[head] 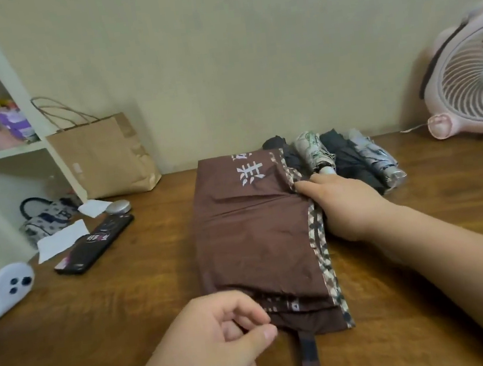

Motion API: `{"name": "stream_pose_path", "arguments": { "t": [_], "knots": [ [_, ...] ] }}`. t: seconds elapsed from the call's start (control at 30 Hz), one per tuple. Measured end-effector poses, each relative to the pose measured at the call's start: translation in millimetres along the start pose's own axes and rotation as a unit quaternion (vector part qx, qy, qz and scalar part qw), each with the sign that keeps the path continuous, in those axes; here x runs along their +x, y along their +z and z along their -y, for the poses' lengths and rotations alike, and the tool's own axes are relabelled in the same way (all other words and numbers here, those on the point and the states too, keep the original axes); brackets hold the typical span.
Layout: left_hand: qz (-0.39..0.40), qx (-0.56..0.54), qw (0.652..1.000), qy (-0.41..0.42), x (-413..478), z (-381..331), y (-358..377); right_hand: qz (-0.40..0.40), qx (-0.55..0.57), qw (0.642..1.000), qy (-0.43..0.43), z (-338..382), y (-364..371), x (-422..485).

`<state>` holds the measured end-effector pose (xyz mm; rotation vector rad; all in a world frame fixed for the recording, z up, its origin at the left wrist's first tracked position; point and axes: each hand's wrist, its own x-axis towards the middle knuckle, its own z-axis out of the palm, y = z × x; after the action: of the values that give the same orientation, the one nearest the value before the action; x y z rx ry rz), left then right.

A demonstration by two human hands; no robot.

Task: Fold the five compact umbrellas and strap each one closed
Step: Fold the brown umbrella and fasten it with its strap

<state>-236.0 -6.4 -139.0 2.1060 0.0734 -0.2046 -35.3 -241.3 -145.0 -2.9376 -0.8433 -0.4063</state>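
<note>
A brown umbrella point(255, 229) with white lettering and a patterned border lies flattened on the wooden table point(127, 303), its strap point(309, 354) trailing toward me. My left hand point(211, 344) pinches the canopy's near edge between thumb and curled fingers. My right hand point(343, 203) grips the patterned right edge of the fabric. Behind it, several folded umbrellas point(349, 157) lie side by side against the wall: dark, floral white, black and grey.
A pink fan point(470, 75) stands at the back right. At the left are a brown paper bag point(103, 157), a black phone point(95, 244), a silver case point(118, 207), paper slips, a patterned handbag point(45, 216), a white phone point(2, 291) and a shelf point(2, 151).
</note>
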Motion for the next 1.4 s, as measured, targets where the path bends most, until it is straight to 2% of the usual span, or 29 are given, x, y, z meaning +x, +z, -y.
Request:
{"name": "stream_pose_path", "arguments": {
  "t": [0.03,0.1,0.13,0.17,0.27,0.33,0.37,0.47,0.53,0.6,0.67,0.7,0.77,0.83,0.87,0.9,0.93,0.97,1.0,1.03,1.1,1.17,1.2,1.23,1.3,1.4],
  "knots": [
    [-0.063,0.075,0.994,0.057,4.6,8.4,-6.1,-0.016,-0.022,0.999,0.018,3.9,4.2,5.0],
    [-0.159,0.250,0.932,0.208,18.4,22.4,-22.1,-0.037,-0.072,0.994,0.073,6.9,7.0,14.7],
    [-0.175,0.310,0.897,0.264,26.0,23.9,-27.7,-0.036,-0.086,0.991,0.098,4.9,4.8,16.1],
    [-0.169,0.334,0.882,0.287,33.0,22.9,-32.8,-0.030,-0.091,0.989,0.115,2.3,0.7,16.2],
    [-0.129,0.310,0.897,0.286,54.3,7.4,-43.2,0.034,-0.030,0.992,0.120,-1.8,-26.2,3.1],
    [-0.061,0.284,0.920,0.264,65.8,-6.9,-49.9,0.070,0.061,0.990,0.104,-1.6,-47.1,-10.1],
    [-0.013,0.294,0.919,0.262,71.0,-13.0,-53.0,0.068,0.108,0.988,0.089,-2.3,-54.9,-15.3],
    [0.108,0.385,0.872,0.282,84.1,-25.1,-61.8,0.058,0.223,0.972,0.053,-8.0,-67.5,-20.4],
    [0.123,0.422,0.842,0.314,93.4,-28.4,-65.6,0.082,0.303,0.948,0.046,-10.1,-67.3,-21.1],
    [0.140,0.419,0.831,0.338,102.5,-27.5,-65.1,0.130,0.362,0.922,0.047,-14.9,-65.1,-23.2],
    [0.139,0.375,0.845,0.356,110.3,-23.0,-62.2,0.207,0.405,0.890,0.044,-21.4,-65.0,-26.1],
    [0.126,0.333,0.862,0.360,114.2,-20.1,-60.9,0.244,0.423,0.871,0.042,-23.4,-66.4,-27.3],
    [0.092,0.197,0.919,0.329,122.0,-15.6,-59.9,0.292,0.459,0.838,0.034,-24.1,-69.8,-28.8],
    [0.041,0.071,0.956,0.281,130.5,-11.3,-58.1,0.311,0.469,0.827,0.017,-16.4,-71.7,-29.9],
    [0.018,0.019,0.966,0.256,133.1,-10.8,-54.5,0.292,0.451,0.843,0.012,-9.9,-69.8,-31.1],
    [-0.001,-0.026,0.971,0.236,136.7,-8.8,-50.9,0.245,0.402,0.882,0.014,-1.9,-66.1,-32.2],
    [-0.021,-0.064,0.974,0.218,140.1,-8.0,-48.0,0.174,0.335,0.926,0.015,7.8,-61.6,-32.8],
    [-0.042,-0.094,0.972,0.211,144.0,-6.4,-46.9,0.089,0.282,0.955,0.014,19.3,-56.0,-30.8],
    [-0.057,-0.126,0.967,0.216,147.2,-4.5,-46.8,0.007,0.271,0.963,0.009,30.3,-49.0,-27.0],
    [-0.057,-0.150,0.960,0.230,148.6,-2.9,-48.5,-0.054,0.307,0.950,0.011,37.3,-41.4,-21.6],
    [-0.006,-0.151,0.950,0.275,144.4,2.0,-54.5,-0.125,0.416,0.898,0.076,40.7,-29.1,-7.4],
    [0.003,-0.064,0.945,0.320,137.9,4.4,-58.1,-0.127,0.472,0.854,0.177,35.2,-22.9,7.0],
    [-0.036,-0.013,0.942,0.332,135.6,5.2,-56.7,-0.117,0.475,0.847,0.207,33.5,-21.8,12.7],
    [-0.104,0.016,0.937,0.333,136.7,6.1,-54.1,-0.113,0.467,0.847,0.225,33.2,-21.4,17.8],
    [-0.224,-0.019,0.923,0.314,146.0,6.4,-48.1,-0.126,0.411,0.871,0.238,34.4,-20.9,25.4],
    [-0.278,-0.117,0.922,0.244,165.4,5.9,-46.7,-0.161,0.354,0.896,0.213,31.7,-16.2,34.4]
  ]
}}
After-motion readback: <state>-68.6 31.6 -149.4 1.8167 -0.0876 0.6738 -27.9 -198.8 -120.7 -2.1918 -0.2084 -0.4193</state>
